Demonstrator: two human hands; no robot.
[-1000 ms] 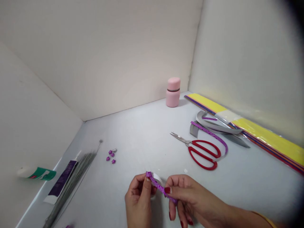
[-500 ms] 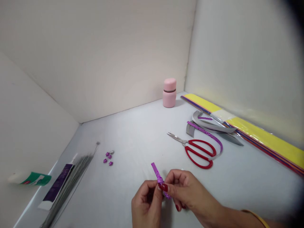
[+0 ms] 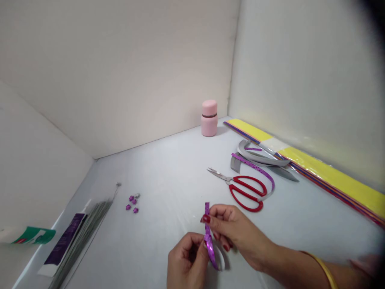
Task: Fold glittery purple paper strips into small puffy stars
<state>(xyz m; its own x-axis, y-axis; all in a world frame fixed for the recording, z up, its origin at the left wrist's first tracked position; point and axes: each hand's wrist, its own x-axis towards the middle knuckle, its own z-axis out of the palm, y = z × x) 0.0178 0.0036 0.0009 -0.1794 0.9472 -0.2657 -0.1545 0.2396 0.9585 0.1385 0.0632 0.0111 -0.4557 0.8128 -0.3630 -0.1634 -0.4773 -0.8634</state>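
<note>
A shiny purple paper strip (image 3: 212, 253) has a small fold near its upper part, and its long tail curls down to the right with a white underside showing. My left hand (image 3: 189, 259) pinches the strip at the fold between thumb and forefinger. Just above, the thumb and forefinger of my right hand (image 3: 233, 230) close on the short upper end, whose tip sticks up past the red nails. Several small purple stars (image 3: 135, 210) and a silver one (image 3: 137, 196) lie on the table to the left. Red-handled scissors (image 3: 245, 194) rest beyond my right hand, blades pointing left.
Grey and purple strips (image 3: 255, 158) lie behind the scissors, beside long yellow packs (image 3: 319, 166) along the right wall. A pink jar (image 3: 209, 118) stands at the back. Grey wires (image 3: 84, 237), a purple-and-white tube (image 3: 64, 243) and a green-and-white tube (image 3: 37, 235) are at left.
My right hand has shifted up from the fold to the strip's upper end. The strip now stands more upright, and its curled tail shows below. The whole view has shifted slightly.
</note>
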